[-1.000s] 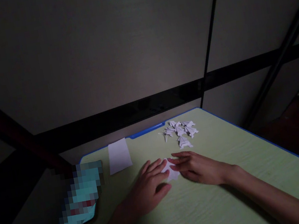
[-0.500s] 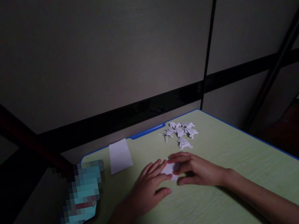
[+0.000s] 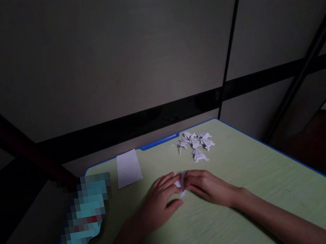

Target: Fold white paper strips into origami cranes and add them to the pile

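A small white piece of folded paper (image 3: 181,182) lies on the table between my two hands, its sides partly covered by fingers. My left hand (image 3: 160,203) is open, the fingers stretched out with their tips resting on the paper's left side and the thumb held apart. At the right side of the paper, my right hand (image 3: 210,187) is closed, thumb and fingers pinching the paper's edge, which looks lifted. Beyond the hands sits a cluster of several folded white paper figures (image 3: 199,155), some overlapping.
A stack of white paper (image 3: 128,169) lies at the back left of the light green table (image 3: 275,186). A pixelated turquoise-screened device (image 3: 87,213) rests near the left edge. The table has a blue rim with a blue handle (image 3: 159,142), against a panelled wall (image 3: 125,53).
My right hand's fingers have drawn together from a spread pose and now grip the paper's right side. The paper shows less of its surface. My left hand has barely moved.
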Tool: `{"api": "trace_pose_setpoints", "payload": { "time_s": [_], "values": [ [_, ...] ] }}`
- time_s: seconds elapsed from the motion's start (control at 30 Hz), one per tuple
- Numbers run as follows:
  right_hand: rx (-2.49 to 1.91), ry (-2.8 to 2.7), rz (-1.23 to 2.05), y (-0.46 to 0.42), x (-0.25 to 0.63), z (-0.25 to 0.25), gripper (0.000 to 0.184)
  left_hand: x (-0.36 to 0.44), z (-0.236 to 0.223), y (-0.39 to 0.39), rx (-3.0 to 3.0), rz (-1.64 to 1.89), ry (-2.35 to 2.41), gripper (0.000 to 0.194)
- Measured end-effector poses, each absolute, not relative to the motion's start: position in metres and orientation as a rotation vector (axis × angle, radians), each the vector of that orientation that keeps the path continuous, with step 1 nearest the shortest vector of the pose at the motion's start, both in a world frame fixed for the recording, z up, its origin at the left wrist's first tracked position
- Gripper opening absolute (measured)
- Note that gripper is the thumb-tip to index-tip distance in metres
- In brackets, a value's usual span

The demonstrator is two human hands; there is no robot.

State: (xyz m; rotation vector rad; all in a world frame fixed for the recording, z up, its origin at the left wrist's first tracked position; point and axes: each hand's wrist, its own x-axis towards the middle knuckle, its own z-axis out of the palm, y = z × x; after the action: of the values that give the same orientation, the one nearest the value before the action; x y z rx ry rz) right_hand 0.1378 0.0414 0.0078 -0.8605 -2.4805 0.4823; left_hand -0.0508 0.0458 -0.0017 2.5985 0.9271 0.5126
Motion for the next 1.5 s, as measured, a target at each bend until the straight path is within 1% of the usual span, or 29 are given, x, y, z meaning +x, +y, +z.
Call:
{"api": "trace_pose_setpoints", "payload": {
  "time_s": [0.07, 0.2, 0.37, 0.7, 0.97, 1.3, 1.5],
  "values": [
    [-0.895, -2.428, 0.528, 0.042, 0.135, 0.006, 0.018, -0.049, -0.002, 0.045, 2.584, 0.554, 0.937, 0.016],
    [-0.932, -2.352, 0.589, 0.044, 0.132, 0.004, 0.016, -0.039, -0.002, 0.044, 2.425, 0.732, 1.007, 0.017],
    [-0.961, -2.285, 0.617, 0.047, 0.129, 0.001, 0.014, -0.026, -0.006, 0.050, 2.218, 0.864, 1.093, 0.010],
    [-0.907, -2.266, 0.756, 0.057, 0.141, 0.002, 0.010, -0.027, -0.009, 0.054, 2.315, 0.815, 1.111, 0.008],
    [-0.895, -2.261, 0.766, 0.060, 0.139, 0.006, 0.013, -0.026, -0.008, 0.055, 2.341, 0.823, 1.098, 0.008],
    [-0.904, -2.106, 0.928, 0.067, 0.140, 0.000, 0.007, -0.026, -0.008, 0.055, 2.323, 0.832, 1.095, 0.009],
    [-0.903, -2.117, 0.919, 0.067, 0.140, -0.001, 0.008, -0.025, -0.005, 0.054, 2.335, 0.808, 1.105, 0.009]
  ]
}}
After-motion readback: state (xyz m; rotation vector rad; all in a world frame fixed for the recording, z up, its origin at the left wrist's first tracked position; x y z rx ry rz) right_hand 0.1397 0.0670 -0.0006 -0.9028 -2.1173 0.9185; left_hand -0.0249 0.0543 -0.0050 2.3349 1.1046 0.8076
